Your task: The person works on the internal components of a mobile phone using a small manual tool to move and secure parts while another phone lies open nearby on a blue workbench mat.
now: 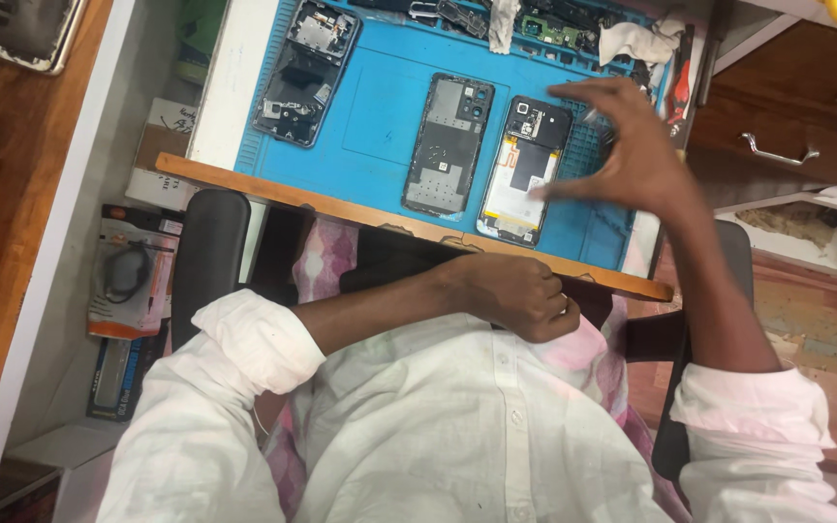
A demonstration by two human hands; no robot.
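Right hand (632,155) hovers spread open, holding nothing, just over the opened phone (525,169) on the blue mat (380,107), upper middle of frame. Left hand (515,295) sits curled shut in the lap at centre, and I can't tell if it's got anything.

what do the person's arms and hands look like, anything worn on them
Both hands, the left hand and the right hand, are bare: no gloves or rings visible. Each arm wears a pale pinkish-white shirt sleeve rolled up to about the elbow, forearms uncovered.
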